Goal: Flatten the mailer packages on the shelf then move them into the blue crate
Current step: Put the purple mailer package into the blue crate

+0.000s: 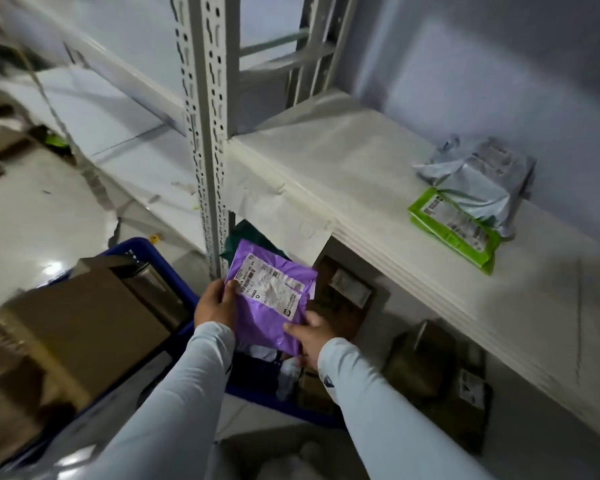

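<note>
Purple mailer (pixel 269 299) held over the blue crate (pixel 174 271), left hand (pixel 215 306) gripping its left edge, right hand (pixel 310 336) pinching its lower right corner. On the shelf (pixel 343 174), well apart: green mailer (pixel 454 230) touching grey mailer (pixel 478 181).

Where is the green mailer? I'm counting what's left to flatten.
In the head view, the green mailer lies on the white shelf at right, near its front edge, partly under a grey mailer.
</note>
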Demonstrator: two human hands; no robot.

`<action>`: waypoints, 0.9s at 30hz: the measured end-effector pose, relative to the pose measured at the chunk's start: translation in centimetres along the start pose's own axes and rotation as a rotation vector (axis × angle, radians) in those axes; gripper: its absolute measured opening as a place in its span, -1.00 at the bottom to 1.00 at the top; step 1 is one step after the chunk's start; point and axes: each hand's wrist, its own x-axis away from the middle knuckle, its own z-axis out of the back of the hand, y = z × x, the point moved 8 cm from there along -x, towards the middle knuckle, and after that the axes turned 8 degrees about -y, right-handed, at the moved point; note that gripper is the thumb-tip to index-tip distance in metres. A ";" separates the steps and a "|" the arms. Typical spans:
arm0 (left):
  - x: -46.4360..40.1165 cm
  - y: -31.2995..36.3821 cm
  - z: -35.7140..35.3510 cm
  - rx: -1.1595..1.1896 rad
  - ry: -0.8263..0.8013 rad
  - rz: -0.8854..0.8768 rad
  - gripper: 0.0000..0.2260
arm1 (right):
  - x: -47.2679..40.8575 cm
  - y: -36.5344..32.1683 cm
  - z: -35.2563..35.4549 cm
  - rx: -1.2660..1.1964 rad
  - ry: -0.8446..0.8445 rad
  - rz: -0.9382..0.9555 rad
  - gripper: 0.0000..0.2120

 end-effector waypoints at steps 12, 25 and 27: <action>-3.9 -17.5 -3.0 -0.400 -0.240 0.452 -0.73 | -9.9 11.7 -1.2 0.189 0.000 -0.268 -0.62; -9.1 -35.0 -11.1 -0.479 -0.316 0.558 -0.80 | -21.6 29.8 -0.5 -0.054 0.059 -0.429 -0.78; -10.8 -36.9 -12.3 -0.451 -0.297 0.554 -0.79 | -24.1 30.8 -0.1 -0.065 0.064 -0.412 -0.82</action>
